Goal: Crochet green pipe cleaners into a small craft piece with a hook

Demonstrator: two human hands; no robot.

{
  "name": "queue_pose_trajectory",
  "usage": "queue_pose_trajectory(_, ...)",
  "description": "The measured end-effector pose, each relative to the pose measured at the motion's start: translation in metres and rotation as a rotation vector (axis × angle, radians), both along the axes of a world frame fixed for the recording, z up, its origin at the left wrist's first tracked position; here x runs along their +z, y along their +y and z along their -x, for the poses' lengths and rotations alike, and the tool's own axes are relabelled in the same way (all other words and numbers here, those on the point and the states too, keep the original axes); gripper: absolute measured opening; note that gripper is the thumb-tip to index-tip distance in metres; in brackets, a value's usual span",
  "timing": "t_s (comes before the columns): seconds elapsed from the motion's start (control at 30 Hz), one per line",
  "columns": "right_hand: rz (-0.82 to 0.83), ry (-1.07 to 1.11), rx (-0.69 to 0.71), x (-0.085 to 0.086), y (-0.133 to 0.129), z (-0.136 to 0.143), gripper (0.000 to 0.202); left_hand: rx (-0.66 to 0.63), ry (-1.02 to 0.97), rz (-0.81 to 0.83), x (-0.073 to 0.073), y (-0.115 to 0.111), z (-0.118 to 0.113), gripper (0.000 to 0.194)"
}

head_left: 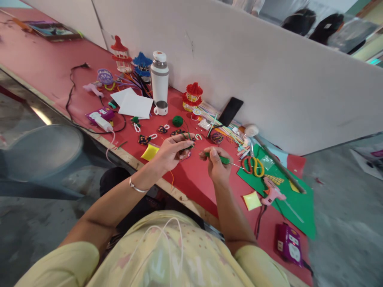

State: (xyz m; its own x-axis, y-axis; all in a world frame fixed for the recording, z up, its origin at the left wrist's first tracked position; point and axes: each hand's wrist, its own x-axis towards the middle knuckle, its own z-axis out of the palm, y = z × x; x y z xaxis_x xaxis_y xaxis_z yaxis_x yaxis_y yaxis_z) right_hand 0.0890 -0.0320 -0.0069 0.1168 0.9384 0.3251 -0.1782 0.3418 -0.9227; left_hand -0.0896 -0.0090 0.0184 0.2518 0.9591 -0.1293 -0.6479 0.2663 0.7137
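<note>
My left hand is closed, with green yarn pinched at its fingertips and a small dark piece partly hidden beneath them. A ball of green yarn lies just beyond it on the table. In my right hand is a crochet hook with a green handle. Thin metal sticks out at both ends of the handle, one end pointing toward my left fingers. Small beaded yarn pieces and a multicoloured yarn ball lie close to my hands.
On the red table stand a white bottle and a small cup. Scissors, a pink glue gun and a stick lie on green sheet at right. A phone leans against the partition.
</note>
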Motion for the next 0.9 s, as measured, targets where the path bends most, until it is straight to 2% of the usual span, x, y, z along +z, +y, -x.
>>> queue_pose_trajectory(0.23,-0.030,0.007,0.009,-0.0030,0.0014,-0.0010,0.025,0.006,0.001,0.003,-0.0009,0.0001,-0.0001,0.039)
queue_pose_trajectory(0.9,0.027,-0.011,0.003,0.0009,-0.0016,0.0007,0.030,-0.007,0.024,0.000,-0.0007,-0.0010,-0.0011,0.039)
